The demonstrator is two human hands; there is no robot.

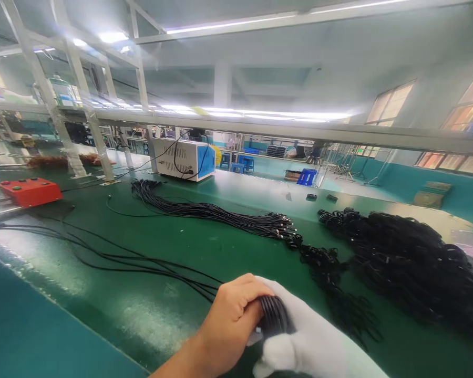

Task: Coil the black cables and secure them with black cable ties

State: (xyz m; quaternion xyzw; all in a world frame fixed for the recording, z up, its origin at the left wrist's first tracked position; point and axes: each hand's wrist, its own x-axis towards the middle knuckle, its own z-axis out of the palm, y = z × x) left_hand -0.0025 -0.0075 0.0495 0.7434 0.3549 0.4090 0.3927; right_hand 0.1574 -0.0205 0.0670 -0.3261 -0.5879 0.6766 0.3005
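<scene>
At the bottom centre of the head view, my bare left hand (234,320) is wrapped round a bent bundle of black cables (275,315). My right hand (299,336), in a white glove, closes on the same bundle from the right. Part of the bundle is hidden behind my fingers. From my left hand, several long black cables (142,257) trail left across the green tabletop (224,249). Beyond my hands lies a long bunch of straight black cables (208,210) with metal plug ends at its right.
A large heap of coiled black cables (410,262) lies on the right, with a smaller pile (331,273) beside it. At the left sits a red box with buttons (30,191). A white and blue machine (185,159) stands behind, under the metal shelf frame (260,123).
</scene>
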